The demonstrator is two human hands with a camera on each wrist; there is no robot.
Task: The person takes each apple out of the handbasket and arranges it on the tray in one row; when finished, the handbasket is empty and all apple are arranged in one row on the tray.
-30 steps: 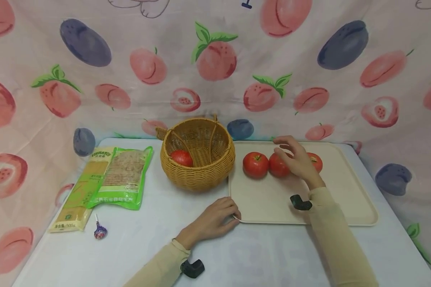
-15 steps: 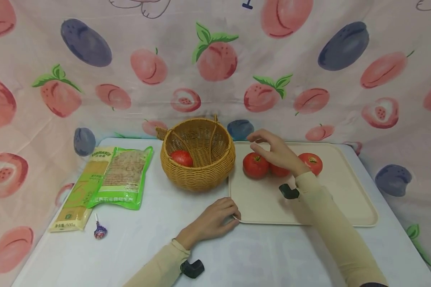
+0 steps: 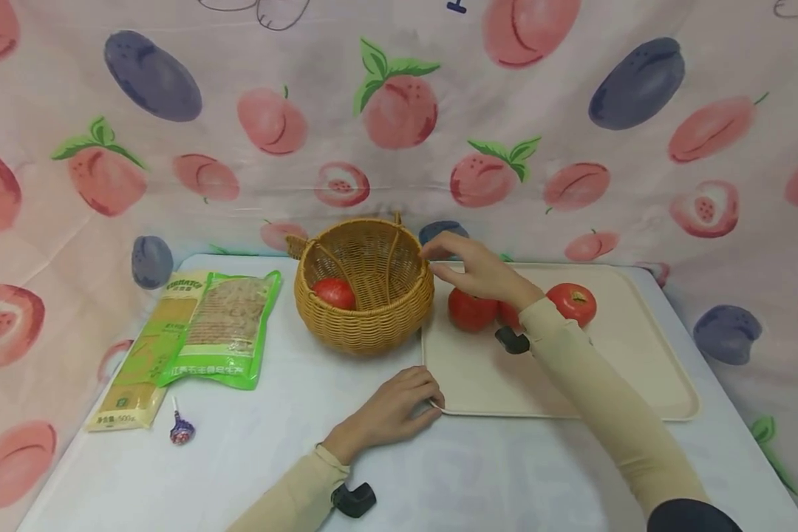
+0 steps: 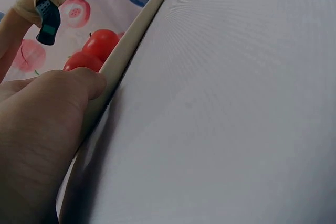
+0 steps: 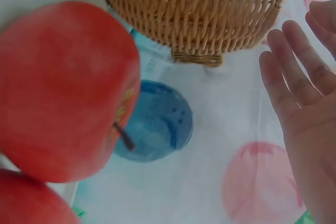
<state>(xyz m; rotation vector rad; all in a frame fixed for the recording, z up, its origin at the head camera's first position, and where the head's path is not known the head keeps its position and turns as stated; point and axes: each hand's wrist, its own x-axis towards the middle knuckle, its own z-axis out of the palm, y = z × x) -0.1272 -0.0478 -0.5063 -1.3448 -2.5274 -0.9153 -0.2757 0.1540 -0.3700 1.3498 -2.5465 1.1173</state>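
My left hand (image 3: pixel 395 408) holds the front left corner of the beige tray (image 3: pixel 625 369), with the thumb at its rim in the left wrist view. My right hand (image 3: pixel 479 272) hovers over the tray's back left, its fingers loosely bent around nothing. Its fingertips overlap the right rim of the wicker basket (image 3: pixel 366 331) in the head view. Beneath it a red apple (image 3: pixel 468 312) lies on the tray, with its stem showing in the right wrist view. A second apple is mostly hidden by the right wrist, and another apple (image 3: pixel 575 299) lies farther right. Inside the basket is one red apple (image 3: pixel 335 293).
On the left a yellow-green noodle pack (image 3: pixel 129 377) lies partly under a green-edged clear food bag (image 3: pixel 222 325). A wrapped lollipop (image 3: pixel 182 430) lies in front of them. A fruit-printed cloth (image 3: pixel 545 44) hangs behind the white table (image 3: pixel 479 480).
My right hand has moved left, empty, from above the middle apple to beside the basket's right rim. My left hand has stayed at the tray corner.
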